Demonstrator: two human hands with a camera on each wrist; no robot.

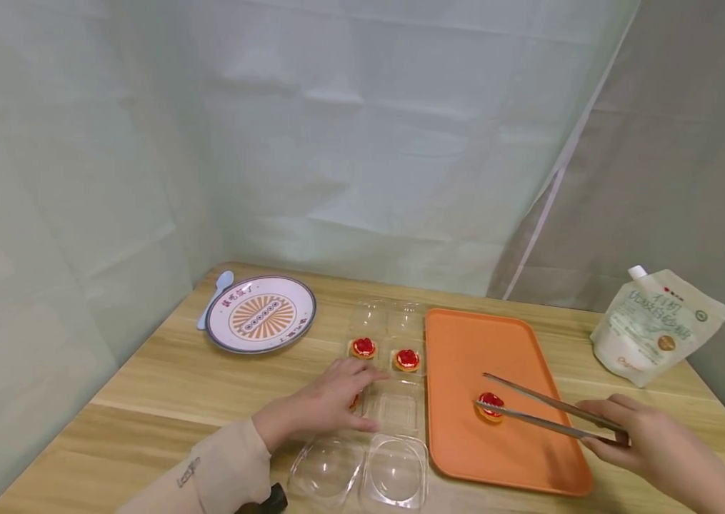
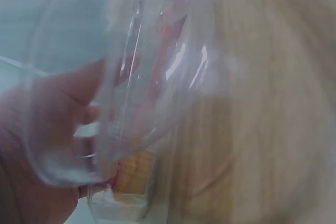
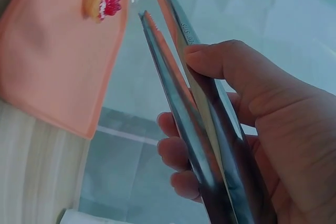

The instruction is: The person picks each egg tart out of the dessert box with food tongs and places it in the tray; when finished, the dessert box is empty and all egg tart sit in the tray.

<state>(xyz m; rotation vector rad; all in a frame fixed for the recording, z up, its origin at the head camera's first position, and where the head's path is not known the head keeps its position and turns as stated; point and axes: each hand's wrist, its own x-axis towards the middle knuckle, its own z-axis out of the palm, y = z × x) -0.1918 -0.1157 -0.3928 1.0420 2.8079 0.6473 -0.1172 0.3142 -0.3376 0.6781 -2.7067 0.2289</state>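
Note:
My right hand (image 1: 641,435) grips metal tongs (image 1: 542,422), their two arms spread apart. A small red-topped tart (image 1: 489,410) lies on the orange tray (image 1: 478,343), at the tip of the nearer arm in the head view. In the right wrist view the thumb presses one side of the tongs, fingers on the other. My left hand (image 1: 330,396) is over the clear plastic container (image 1: 396,471), thumb and fingers apart. Beneath it a tart (image 1: 354,402) is mostly hidden; whether the fingers touch it I cannot tell. Two tarts (image 1: 363,348) (image 1: 407,360) sit in the far compartments.
At the back left are a patterned plate (image 1: 298,314) and a light blue spoon (image 1: 217,293). A white spouted pouch (image 1: 651,328) stands right of the tray. Pale curtains (image 1: 362,143) hang behind the wooden table (image 1: 163,378).

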